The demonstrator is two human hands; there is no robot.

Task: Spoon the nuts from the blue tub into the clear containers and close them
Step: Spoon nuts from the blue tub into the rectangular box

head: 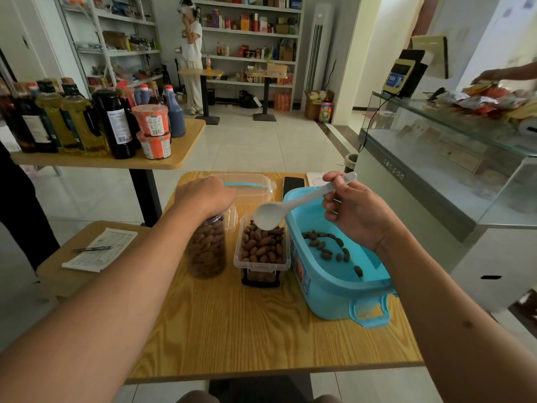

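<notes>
A blue tub (325,298) stands at the right of the wooden table (261,338) with a few nuts (328,248) left on its bottom. My right hand (353,213) grips a white spoon (293,203) by its handle, the bowl tipped over an open clear container (261,264) filled with nuts. To its left stands a tall clear jar (207,251) full of nuts. My left hand (203,196) rests curled over the jar's top, hiding its mouth.
A clear lid with a blue handle (250,186) lies behind the containers, beside a black phone (293,184). A paper form and pen (98,250) lie on a side table at left. Bottles and cups crowd another table (96,126). A glass counter (453,158) stands at right.
</notes>
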